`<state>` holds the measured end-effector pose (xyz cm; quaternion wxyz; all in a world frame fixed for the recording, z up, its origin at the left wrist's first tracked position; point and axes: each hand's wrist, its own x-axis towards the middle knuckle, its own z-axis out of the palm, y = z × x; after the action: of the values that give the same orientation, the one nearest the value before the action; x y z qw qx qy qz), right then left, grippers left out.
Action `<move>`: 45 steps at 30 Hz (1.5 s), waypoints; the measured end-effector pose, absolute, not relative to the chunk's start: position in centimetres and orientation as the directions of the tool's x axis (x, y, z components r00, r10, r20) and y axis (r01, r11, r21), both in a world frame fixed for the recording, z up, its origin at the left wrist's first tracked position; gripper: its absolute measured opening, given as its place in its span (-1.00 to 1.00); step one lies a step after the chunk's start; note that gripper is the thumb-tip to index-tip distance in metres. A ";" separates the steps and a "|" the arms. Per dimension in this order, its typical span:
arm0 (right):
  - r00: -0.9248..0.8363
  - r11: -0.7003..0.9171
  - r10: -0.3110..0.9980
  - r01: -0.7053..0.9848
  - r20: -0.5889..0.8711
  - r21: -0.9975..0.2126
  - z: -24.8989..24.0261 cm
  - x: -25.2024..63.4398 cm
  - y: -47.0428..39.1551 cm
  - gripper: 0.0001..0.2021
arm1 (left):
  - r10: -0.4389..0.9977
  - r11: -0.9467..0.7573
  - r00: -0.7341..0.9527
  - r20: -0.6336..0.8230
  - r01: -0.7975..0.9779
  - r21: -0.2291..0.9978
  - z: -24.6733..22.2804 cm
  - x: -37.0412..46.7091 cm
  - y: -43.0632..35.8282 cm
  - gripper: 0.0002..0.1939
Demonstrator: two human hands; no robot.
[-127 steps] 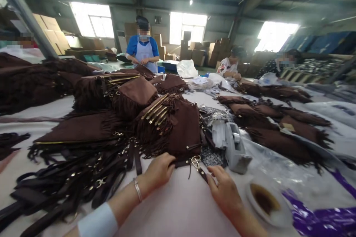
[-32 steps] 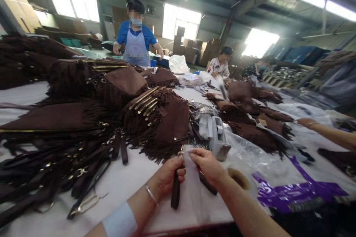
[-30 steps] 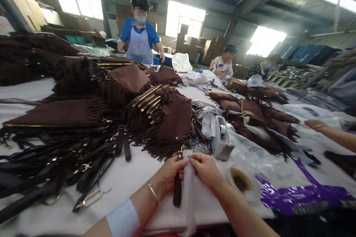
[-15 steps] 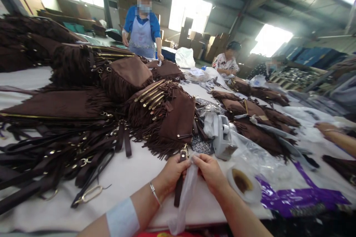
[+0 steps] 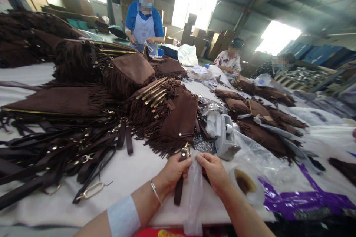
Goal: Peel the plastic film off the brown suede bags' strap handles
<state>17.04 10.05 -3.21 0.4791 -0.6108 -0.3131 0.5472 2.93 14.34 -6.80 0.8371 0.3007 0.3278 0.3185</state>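
Two hands closed up front: the left hand (image 5: 176,170) grips a brown strap (image 5: 178,192), the right hand (image 5: 214,168) pinches a clear plastic sleeve (image 5: 194,200).

And look at that strap, dark and narrow, hanging over the worktop (image 5: 144,170) below a shiny gold clasp (image 5: 185,151); it looks light and bendy, firm enough to hold near the metal end. The sleeve, milky, creased and drooping, looks flimsy and slippery, so a pinch at its top edge seems the sure hold. Just beyond, a fringed brown bag (image 5: 179,118) lies near the clasp; whether they're joined, I can't tell. Out right, a tape dispenser (image 5: 226,139) and a tape roll (image 5: 246,183); out left, a tangled heap of straps (image 5: 63,152); and farther back, a person in a blue shirt (image 5: 144,26)!
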 end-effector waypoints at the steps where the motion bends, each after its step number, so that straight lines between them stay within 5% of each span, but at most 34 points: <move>1: 0.185 -0.344 0.912 -0.141 -0.366 -0.928 -3.2 17.1 10.0 -0.62 | 0.735 0.612 0.576 -0.356 -0.339 0.714 -6.8 3.0 14.4 -0.64; 5: 0.264 -0.319 0.907 -0.081 -0.329 -0.944 -3.2 17.7 9.9 -0.60 | 0.712 0.648 0.614 -0.342 -0.386 0.656 -6.5 2.4 14.6 -0.68; 9: 0.375 -0.288 0.906 0.209 -0.195 -0.935 -2.6 19.1 9.5 -0.61 | 0.566 0.748 0.783 -0.259 -0.356 0.560 -5.3 0.8 14.7 -0.69; 13: 0.379 -0.280 0.921 0.489 -0.089 -0.826 -1.9 20.2 8.2 -0.65 | 0.472 0.660 0.872 -0.132 -0.249 0.709 -4.5 -0.6 14.6 -0.67; 17: 0.328 -0.263 0.942 0.585 -0.073 -0.767 -1.5 19.5 6.7 -0.71 | 0.471 0.566 0.875 -0.112 -0.202 0.799 -3.9 -0.4 15.3 -0.63; 21: 0.292 -0.251 0.953 0.599 -0.084 -0.760 -1.0 18.0 5.9 -0.74 | 0.697 0.487 0.697 -0.168 -0.288 0.825 -2.6 0.6 16.1 -0.66; 28: 0.298 -0.250 0.949 0.523 -0.100 -0.815 -0.5 16.8 5.8 -0.77 | 0.834 0.303 0.531 -0.150 -0.212 0.929 -1.7 1.5 15.7 -0.65; 45: 0.232 -0.255 0.955 0.328 -0.184 -0.910 -1.0 16.9 5.8 -0.71 | 0.832 0.194 0.545 -0.099 -0.118 0.974 -2.3 1.6 14.4 -0.76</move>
<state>16.93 5.82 -0.96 0.3888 -0.6817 -0.4704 0.4035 1.57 14.43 -2.28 0.6969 0.5356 0.3333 0.3410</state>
